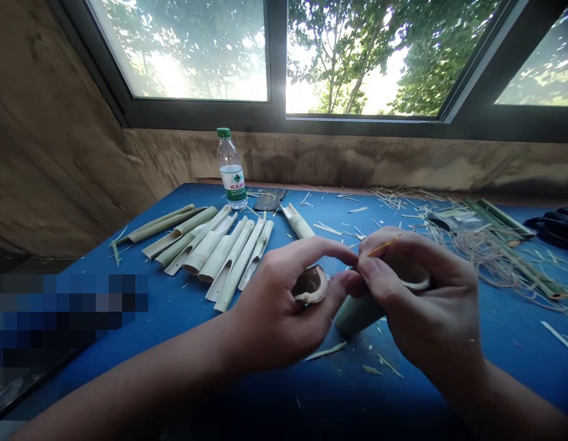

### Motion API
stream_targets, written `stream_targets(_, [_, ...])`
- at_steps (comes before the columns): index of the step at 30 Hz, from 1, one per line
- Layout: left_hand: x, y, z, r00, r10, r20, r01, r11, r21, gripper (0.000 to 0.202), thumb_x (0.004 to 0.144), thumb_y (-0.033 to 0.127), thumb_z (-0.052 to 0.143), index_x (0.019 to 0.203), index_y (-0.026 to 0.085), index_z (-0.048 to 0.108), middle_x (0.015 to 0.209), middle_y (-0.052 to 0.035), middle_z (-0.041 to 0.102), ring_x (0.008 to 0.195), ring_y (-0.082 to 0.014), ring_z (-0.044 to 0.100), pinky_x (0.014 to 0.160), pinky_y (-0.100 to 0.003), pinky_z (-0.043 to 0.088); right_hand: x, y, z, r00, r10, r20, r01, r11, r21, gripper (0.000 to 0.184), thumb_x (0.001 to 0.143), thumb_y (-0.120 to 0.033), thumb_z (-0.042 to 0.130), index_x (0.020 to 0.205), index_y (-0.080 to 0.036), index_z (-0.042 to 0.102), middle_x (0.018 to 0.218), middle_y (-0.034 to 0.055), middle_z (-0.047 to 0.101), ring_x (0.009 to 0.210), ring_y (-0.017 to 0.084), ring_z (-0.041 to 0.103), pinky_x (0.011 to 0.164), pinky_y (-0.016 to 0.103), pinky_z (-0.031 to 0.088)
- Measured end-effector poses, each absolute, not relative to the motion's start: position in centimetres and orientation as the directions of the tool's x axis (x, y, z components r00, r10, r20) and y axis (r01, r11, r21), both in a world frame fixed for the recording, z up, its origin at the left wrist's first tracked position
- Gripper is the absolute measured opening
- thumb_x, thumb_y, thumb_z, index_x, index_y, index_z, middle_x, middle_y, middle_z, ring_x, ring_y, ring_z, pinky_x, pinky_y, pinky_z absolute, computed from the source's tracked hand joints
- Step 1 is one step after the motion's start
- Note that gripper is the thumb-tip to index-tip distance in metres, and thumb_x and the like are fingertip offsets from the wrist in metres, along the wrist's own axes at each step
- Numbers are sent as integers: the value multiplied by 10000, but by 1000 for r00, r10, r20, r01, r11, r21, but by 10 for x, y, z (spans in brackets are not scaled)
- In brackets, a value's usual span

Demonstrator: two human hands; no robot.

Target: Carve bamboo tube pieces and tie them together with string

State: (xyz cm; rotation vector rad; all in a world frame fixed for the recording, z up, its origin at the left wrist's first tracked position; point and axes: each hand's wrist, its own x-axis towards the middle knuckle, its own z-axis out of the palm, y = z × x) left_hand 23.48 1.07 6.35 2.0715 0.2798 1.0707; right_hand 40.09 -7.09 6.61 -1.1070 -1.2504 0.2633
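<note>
Bottle [233,184], a single one, stands at the back of one blue table [508,334]; right of it and nearer the camera, the left hand [281,312] and right hand [431,306], two in all, meet at the fingertips, forearms angled inward. The left hand curls round one pale tube [312,296], its open end showing between thumb and forefinger; whether those tips pinch anything too, I cannot tell. The right hand pinches one amber sliver [383,247], with one green tube [358,315] beneath its fingers. In front of the bottle, mostly to its left, lie roughly ten bamboo pieces [210,248], some overlapping
</note>
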Motion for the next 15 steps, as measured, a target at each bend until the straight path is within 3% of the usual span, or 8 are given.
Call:
stream_targets(3, [236, 13, 62, 594, 503, 627, -123, -714, 689, 27, 1022, 194, 744, 1043, 183, 757, 957, -57, 815, 727, -146, 718, 609, -253, 563, 401, -72, 64, 378, 714, 590, 356, 476, -804, 137, 942, -160, 779, 848, -256, 754, 820, -1, 682, 615, 152, 613, 559, 303, 498])
stream_targets(6, [233, 17, 61, 573, 503, 647, -133, -723, 678, 32, 1037, 172, 725, 1062, 191, 730, 905, -27, 802, 751, -146, 735, 643, -245, 587, 407, -69, 60, 366, 778, 511, 200, 471, -859, 65, 984, -315, 812, 962, -279, 763, 784, -5, 692, 588, 177, 655, 546, 320, 537])
stream_targets(10, [231, 20, 63, 524, 482, 702, -77, -794, 603, 64, 1023, 127, 733, 1023, 190, 744, 777, 31, 738, 633, -93, 671, 587, -206, 544, 417, -63, 60, 285, 857, 430, -88, 470, -878, 479, 1000, -764, 639, 1069, -296, 719, 712, 6, 670, 534, 214, 644, 505, 358, 540])
stream_targets(12, [230, 20, 64, 489, 454, 745, -29, -845, 534, 88, 989, 105, 768, 1005, 191, 759, 831, 29, 775, 668, -87, 694, 614, -197, 554, 418, -62, 61, 325, 859, 395, -123, 453, -883, 574, 995, -843, 546, 1046, -293, 700, 710, 13, 663, 529, 222, 636, 508, 375, 529])
stream_targets(15, [229, 19, 65, 439, 408, 801, 0, -891, 454, 106, 944, 84, 803, 962, 179, 758, 840, 38, 796, 675, -70, 706, 650, -183, 563, 414, -63, 61, 392, 834, 387, -102, 458, -883, 596, 1044, -838, 433, 1033, -298, 685, 705, 12, 642, 531, 225, 620, 524, 389, 501])
